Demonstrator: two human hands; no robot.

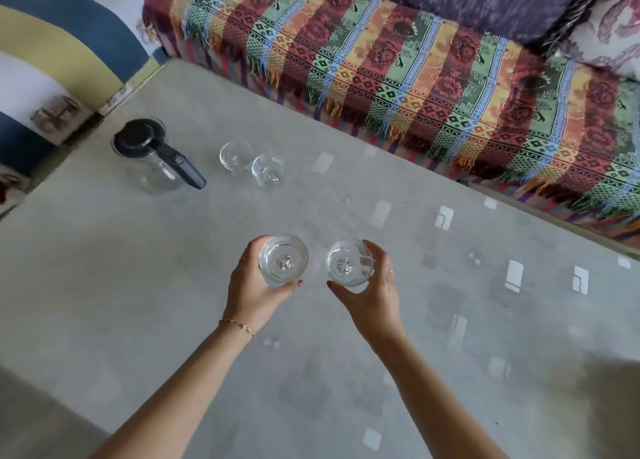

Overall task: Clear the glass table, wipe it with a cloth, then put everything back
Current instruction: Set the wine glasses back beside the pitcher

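The left hand (254, 285) curls round a clear, round drinking glass (283, 260), thumb on the near side and fingers wrapped behind it. The right hand (372, 287) grips a second clear glass (349, 264) the same way, a ring on one finger. The two held glasses sit side by side, near each other but apart, over the middle of the glass table (138, 285); whether they rest on it cannot be told. A thin bracelet (239, 327) circles the left wrist. Farther off, two more clear glasses (252, 162) stand touching, with a clear glass jug with a black lid and handle (156, 153) beside them near the far left corner. A sofa under a striped, patterned woven throw (433, 77) runs along the far edge.
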